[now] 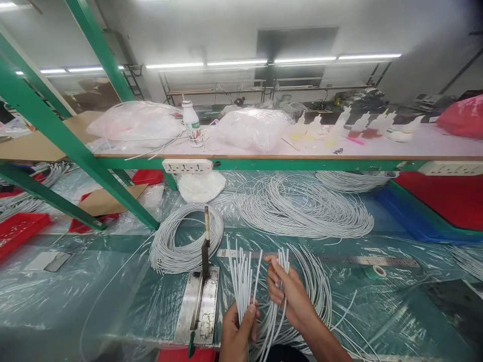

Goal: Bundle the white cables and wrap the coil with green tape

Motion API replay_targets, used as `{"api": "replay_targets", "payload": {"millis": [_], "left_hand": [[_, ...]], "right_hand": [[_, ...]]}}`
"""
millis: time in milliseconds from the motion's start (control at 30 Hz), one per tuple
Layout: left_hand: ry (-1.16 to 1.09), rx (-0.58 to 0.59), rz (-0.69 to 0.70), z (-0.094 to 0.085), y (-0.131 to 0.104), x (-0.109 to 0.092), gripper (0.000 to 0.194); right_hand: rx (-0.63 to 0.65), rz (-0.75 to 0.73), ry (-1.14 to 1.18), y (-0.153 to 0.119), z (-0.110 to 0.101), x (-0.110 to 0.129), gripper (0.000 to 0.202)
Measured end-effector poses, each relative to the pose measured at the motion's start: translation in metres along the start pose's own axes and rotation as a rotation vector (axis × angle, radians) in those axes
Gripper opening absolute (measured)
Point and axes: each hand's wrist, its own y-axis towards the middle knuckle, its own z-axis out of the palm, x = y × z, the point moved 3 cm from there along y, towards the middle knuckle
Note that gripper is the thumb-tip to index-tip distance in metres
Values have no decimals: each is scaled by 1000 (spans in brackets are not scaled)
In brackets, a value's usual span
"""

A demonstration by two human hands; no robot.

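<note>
My left hand (241,327) is closed round a bundle of thin white cables (240,276), their loose ends fanning upward. To its right, my right hand (285,286) grips a second, smaller bunch of white cables (282,259) near the ends. The lengths of both bunches hang down toward my body, and the lower parts run out of view. More curved white cables (317,281) lie on the table behind my right wrist. Left of my hands stands a small lever cutter (204,291) on a metal plate, with a green-tipped handle. A steel ruler (362,260) lies behind my hands.
A cable coil (166,246) sits behind the cutter, and a wider heap of coils (302,206) lies farther back. A green tape roll (375,272) rests at right. The green-framed shelf (302,164) holds bags, a white bottle (192,125) and several squeeze bottles. Red trays (22,231) stand left.
</note>
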Motion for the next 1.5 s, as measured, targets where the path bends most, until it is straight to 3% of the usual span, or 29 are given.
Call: {"api": "replay_targets", "payload": {"millis": [133,300,500,633,800,1000,1133,1300,1500], "left_hand": [[11,8,-69,7,-5,6,63],[-27,-87,59,-3,2,-9,52],[-15,69,3,-4,3,-3,53],[3,54,-6,5,-1,3,58],[-30,40,22,17,1,-3,58],[47,39,6,18,1,-3,59],[70,21,-20,16,1,-4,58],[-52,-73,28,8,6,-11,55],[53,-6,61,7,11,-6,54]], "right_hand": [[-6,28,4,3,6,-1,45],[9,-119,47,1,3,13,40],[119,48,-183,-6,12,0,44],[93,13,-319,-9,16,-6,44],[121,36,-327,-9,14,-10,47],[134,105,-374,-8,8,-18,55],[100,45,-245,-8,2,-15,47],[-70,-47,-8,-1,-15,4,43],[41,11,115,4,-11,2,36]]}}
